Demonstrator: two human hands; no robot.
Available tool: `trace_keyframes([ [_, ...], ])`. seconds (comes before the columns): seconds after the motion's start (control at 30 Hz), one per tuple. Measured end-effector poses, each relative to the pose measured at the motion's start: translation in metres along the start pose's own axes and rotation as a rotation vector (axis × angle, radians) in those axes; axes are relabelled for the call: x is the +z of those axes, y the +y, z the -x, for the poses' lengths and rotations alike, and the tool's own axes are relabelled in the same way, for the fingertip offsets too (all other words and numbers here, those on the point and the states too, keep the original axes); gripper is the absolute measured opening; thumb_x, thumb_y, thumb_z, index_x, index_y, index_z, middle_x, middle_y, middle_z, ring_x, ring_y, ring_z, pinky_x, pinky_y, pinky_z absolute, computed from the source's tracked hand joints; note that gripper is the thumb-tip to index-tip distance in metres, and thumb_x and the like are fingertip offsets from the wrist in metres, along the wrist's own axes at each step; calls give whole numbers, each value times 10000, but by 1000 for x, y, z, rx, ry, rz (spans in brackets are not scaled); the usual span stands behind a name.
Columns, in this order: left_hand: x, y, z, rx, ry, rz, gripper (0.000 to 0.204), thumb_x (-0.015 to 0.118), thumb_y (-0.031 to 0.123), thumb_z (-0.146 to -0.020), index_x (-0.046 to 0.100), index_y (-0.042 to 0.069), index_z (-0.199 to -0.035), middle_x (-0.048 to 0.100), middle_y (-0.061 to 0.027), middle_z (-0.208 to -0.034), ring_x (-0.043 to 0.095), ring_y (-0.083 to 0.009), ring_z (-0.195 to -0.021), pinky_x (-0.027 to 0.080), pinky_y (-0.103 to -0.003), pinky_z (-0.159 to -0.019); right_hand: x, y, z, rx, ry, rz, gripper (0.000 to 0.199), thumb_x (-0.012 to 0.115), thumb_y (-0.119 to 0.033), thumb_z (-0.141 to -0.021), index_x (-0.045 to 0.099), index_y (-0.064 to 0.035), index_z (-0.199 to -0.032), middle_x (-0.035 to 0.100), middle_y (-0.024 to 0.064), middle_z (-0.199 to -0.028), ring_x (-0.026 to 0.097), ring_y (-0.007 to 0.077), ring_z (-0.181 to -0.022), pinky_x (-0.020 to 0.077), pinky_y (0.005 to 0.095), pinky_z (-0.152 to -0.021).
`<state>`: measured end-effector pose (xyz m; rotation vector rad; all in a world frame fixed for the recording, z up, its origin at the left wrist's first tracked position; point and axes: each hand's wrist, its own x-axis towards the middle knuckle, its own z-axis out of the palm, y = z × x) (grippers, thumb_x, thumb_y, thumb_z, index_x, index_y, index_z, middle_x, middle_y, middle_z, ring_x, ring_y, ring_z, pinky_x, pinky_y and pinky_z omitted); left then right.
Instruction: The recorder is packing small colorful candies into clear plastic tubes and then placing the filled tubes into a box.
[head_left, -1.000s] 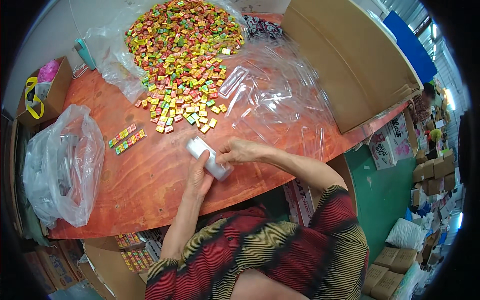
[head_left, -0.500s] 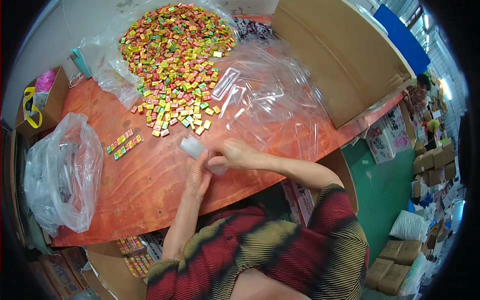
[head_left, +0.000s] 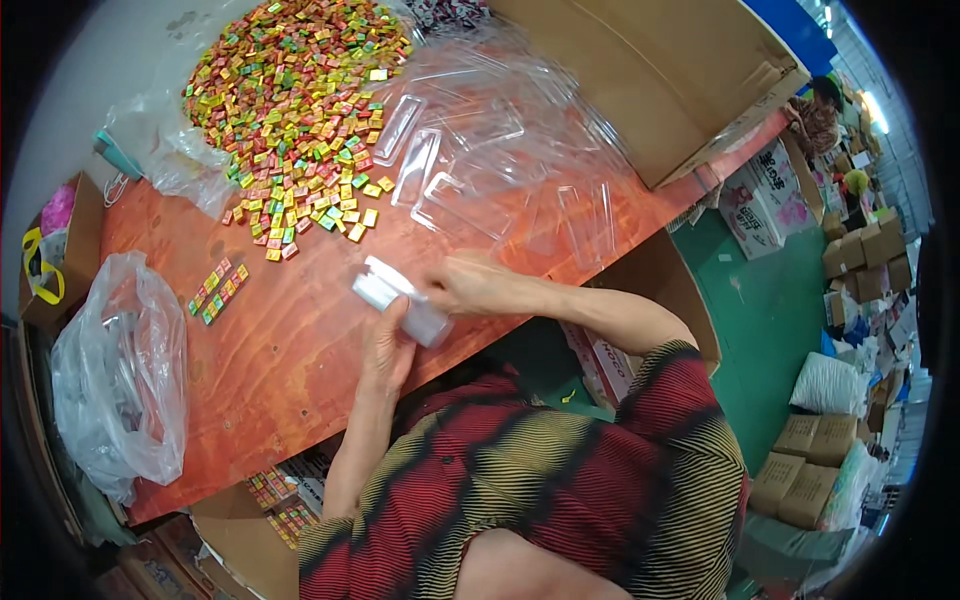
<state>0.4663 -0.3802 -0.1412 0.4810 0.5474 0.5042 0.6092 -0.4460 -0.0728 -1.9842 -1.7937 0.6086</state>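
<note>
My left hand [head_left: 386,348] is closed around a bundle of translucent whitish plastic pieces [head_left: 428,324], perhaps bags or sleeves, held above the table's front edge with the thumb on top. Close to the bundle's right side is my right hand [head_left: 472,284], its fingers curled and slightly blurred; whatever they pinch is hidden. Beyond my hands lies a large heap of small wrapped candies [head_left: 300,110] in yellow, red and green. Two short rows of the same candies [head_left: 218,290] lie side by side on the left of the table.
Clear plastic trays [head_left: 500,150] are scattered right of the candies, beside a big cardboard box [head_left: 650,80]. A clear plastic bag [head_left: 120,370] sits at the table's left edge. Below the front edge stands an open carton [head_left: 235,530] holding packed candies. Another person [head_left: 818,115] is far right.
My view has shifted, so the table things appear lower left. The bundle in my left hand is tilted and shows more of its length, and my right hand has drawn slightly away from it.
</note>
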Motion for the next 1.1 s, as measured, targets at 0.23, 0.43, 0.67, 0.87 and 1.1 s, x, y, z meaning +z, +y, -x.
trace_keyframes([
  [0.23,9,0,-3,-36,-10,99,366,594,148,-717,405,48,-1014,501,-97,-964,500,-231,-878,397,-418,-820,-39,66,-10,56,694,655,80,487,-100,-628,502,-22,-622,513,145,-620,530,279,-556,412,358,-430],
  [0.43,14,7,-5,103,-74,-48,416,615,153,-707,389,73,-1047,484,-27,-950,490,-164,-880,408,-313,-794,6,9,-1,8,-8,-269,285,543,-298,-698,583,-27,-780,574,143,-684,552,246,-619,422,353,-552],
  [0.67,5,10,-11,34,-47,4,322,598,115,-713,404,97,-969,469,11,-832,479,-120,-795,416,-302,-733,1,14,-14,215,-328,-776,221,551,-208,-685,573,10,-716,542,89,-596,505,156,-553,403,295,-516],
  [0.87,7,3,-20,4,-1,67,275,591,109,-708,415,116,-919,469,14,-808,482,-117,-761,422,-305,-703,-38,48,-25,-10,371,418,78,525,-123,-658,505,-60,-701,512,120,-622,511,300,-585,396,391,-484],
  [1.1,28,2,-15,-21,-32,8,269,593,136,-720,413,103,-917,484,10,-807,493,-123,-774,426,-325,-725,-106,70,-17,122,850,564,226,576,-206,-689,513,-67,-856,536,135,-777,540,260,-704,423,380,-589],
])
